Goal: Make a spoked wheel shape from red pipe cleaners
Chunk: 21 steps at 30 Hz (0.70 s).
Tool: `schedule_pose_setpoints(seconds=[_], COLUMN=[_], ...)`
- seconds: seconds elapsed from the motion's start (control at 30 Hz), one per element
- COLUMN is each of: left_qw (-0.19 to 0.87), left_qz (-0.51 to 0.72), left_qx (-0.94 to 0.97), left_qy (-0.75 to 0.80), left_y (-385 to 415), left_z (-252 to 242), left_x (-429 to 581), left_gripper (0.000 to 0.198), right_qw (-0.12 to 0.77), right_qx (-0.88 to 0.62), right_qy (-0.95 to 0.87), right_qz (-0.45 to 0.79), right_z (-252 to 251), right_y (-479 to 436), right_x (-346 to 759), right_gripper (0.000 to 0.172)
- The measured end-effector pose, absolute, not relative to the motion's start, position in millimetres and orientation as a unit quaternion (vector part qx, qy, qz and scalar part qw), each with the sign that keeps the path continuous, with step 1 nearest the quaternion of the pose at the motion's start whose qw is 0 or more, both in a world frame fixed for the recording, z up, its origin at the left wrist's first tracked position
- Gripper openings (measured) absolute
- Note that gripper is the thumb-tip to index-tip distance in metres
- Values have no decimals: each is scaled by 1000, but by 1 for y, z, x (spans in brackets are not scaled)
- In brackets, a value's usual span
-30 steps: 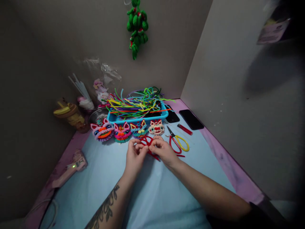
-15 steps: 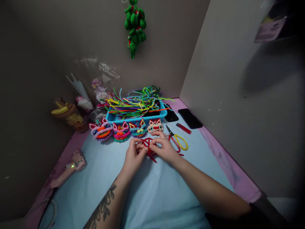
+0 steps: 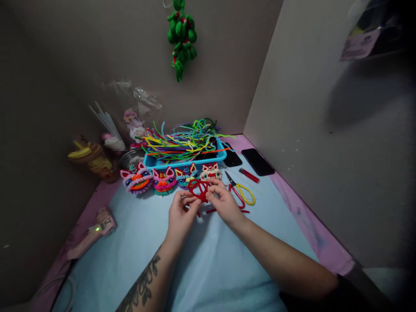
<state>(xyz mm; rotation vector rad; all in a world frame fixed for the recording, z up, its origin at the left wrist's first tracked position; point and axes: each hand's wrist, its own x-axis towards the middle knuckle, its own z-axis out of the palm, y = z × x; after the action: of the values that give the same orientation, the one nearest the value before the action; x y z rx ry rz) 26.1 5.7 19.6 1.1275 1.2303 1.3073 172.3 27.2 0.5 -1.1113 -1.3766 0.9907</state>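
Between my hands is a red pipe-cleaner frame [image 3: 199, 187], bent into an oval with crossing strips. My left hand [image 3: 182, 211] pinches its lower left side. With thumb and fingers closed, my right hand [image 3: 222, 201] grips its right side. Red pipe-cleaner pieces [image 3: 211, 211] lie on the blue cloth beneath. Just right of my right hand rest scissors [image 3: 240, 190] with one red and one yellow handle. Behind the frame stands a row of several fuzzy lion-like heads, among them a pink one [image 3: 164, 181] and a cream one [image 3: 210, 172].
A blue tray [image 3: 169, 164] heaped with coloured pipe cleaners [image 3: 185, 145] stands at the back. Right of it lie a red lighter [image 3: 249, 175] and two dark phones, one by the edge [image 3: 258, 161]. A pink glue gun [image 3: 94, 232] sits left, its cable trailing forward.
The red frame has been raised and tipped up, so its oval outline now shows above my fingers. Both hands keep hold of it, and the view has shifted slightly.
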Motion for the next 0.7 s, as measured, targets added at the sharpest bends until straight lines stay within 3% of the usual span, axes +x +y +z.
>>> schedule_pose_setpoints(seconds=[0.2,0.7], left_qw=[525,493], left_qz=[542,559], left_qx=[429,421], left_qy=[497,517], left_y=[6,3], left_z=[19,21], left_x=[27,31], left_gripper=[39,48], right_qw=[521,535], right_qx=[-456,-463], right_qy=[-571,-540], right_qz=[441,457], right_z=[1,-5], right_y=[24,24], right_x=[167,164], right_gripper=[21,22])
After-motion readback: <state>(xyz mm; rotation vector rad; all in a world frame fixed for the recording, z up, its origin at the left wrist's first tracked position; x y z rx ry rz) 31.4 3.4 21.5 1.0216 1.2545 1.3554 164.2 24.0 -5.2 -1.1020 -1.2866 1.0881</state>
